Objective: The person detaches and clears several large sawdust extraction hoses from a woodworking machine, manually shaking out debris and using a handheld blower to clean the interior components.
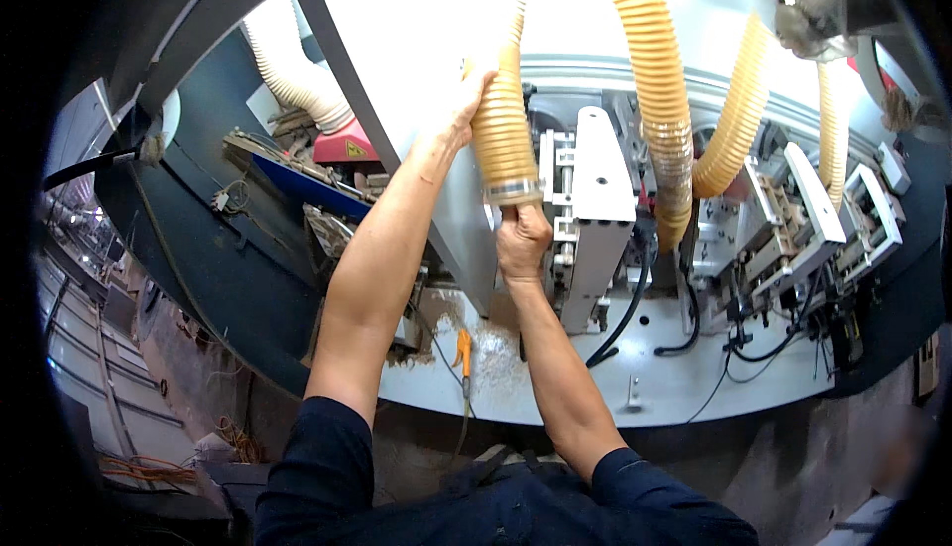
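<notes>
A ribbed yellowish hose (pixel 504 124) hangs in front of me, with a metal clamp band (pixel 513 191) round its lower end. My left hand (pixel 470 110) is wrapped round the hose's left side, well above the band; its fingers are partly hidden behind it. Just under the hose's mouth, my right hand (pixel 524 242) is closed with its knuckles toward me. Its fingertips are hidden at the hose end, so what they hold cannot be made out. On the machine bed below lies an orange air blow gun (pixel 463 350), beside a heap of pale shavings (pixel 499 356).
Right of my hands stands a white machine unit (pixel 601 164). Further ribbed hoses (pixel 654 60) hang beyond it, above more machine units (pixel 793 209) and black cables (pixel 627 318). At left, a white hose (pixel 297 70) meets a red hood (pixel 342 144). A grey frame post (pixel 347 60) stands near my left arm.
</notes>
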{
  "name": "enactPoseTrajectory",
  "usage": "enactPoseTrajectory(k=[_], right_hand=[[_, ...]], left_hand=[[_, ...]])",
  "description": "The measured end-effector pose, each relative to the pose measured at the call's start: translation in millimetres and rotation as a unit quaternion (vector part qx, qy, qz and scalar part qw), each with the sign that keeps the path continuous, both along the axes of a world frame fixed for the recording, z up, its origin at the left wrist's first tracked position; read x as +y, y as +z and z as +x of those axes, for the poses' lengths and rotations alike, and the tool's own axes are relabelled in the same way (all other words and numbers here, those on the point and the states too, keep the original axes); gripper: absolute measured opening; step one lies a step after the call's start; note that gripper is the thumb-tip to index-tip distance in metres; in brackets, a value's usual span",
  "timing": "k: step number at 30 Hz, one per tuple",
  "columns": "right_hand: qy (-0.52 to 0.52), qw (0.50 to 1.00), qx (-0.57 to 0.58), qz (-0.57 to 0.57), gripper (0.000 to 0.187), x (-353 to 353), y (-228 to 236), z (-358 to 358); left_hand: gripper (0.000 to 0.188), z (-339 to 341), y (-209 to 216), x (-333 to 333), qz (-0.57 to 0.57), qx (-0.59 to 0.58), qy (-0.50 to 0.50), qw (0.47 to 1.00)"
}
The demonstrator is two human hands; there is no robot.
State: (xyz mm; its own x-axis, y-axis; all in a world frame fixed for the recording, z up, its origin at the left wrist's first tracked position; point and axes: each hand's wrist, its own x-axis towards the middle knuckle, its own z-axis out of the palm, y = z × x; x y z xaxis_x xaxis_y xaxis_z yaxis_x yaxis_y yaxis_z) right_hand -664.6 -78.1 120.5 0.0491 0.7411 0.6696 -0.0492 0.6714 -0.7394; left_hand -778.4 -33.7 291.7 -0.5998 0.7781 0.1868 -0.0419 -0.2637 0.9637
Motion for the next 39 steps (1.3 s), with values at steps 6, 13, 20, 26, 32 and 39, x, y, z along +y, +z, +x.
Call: enactPoseTrajectory(k=[6, 13, 20, 26, 32, 39], right_hand=[[0.056, 0.975, -0.211, -0.041, 0.039, -50.4, -50.0, 38.7], [0.067, 0.966, -0.196, 0.154, 0.03, -26.4, -12.6, 10.3], [0.1, 0.967, -0.147, 0.181, 0.035, 50.1, 76.5, -36.6], [0.348, 0.91, 0.223, -0.028, 0.027, 53.2, 130.8, -59.2], [0.242, 0.965, 0.011, 0.104, 0.037, 89.6, 119.1, -39.4], [0.32, 0.94, 0.098, 0.062, 0.045, 97.4, 130.5, -48.4]], left_hand=[[0.047, -19.5, -14.3, -10.8, 0.006, 0.007, -0.087, 0.996], [0.047, -19.2, -12.3, -25.7, 0.026, 0.031, -0.105, 0.994], [0.065, 1.7, 5.3, -29.0, -0.027, 0.061, -0.071, 0.995], [0.072, -13.2, 1.2, 1.2, -0.008, 0.02, -0.066, 0.998], [0.07, -38.6, 16.7, 24.8, -0.083, 0.005, -0.056, 0.995], [0.074, -22.8, 24.6, 32.7, 0.034, 0.016, -0.09, 0.995]])
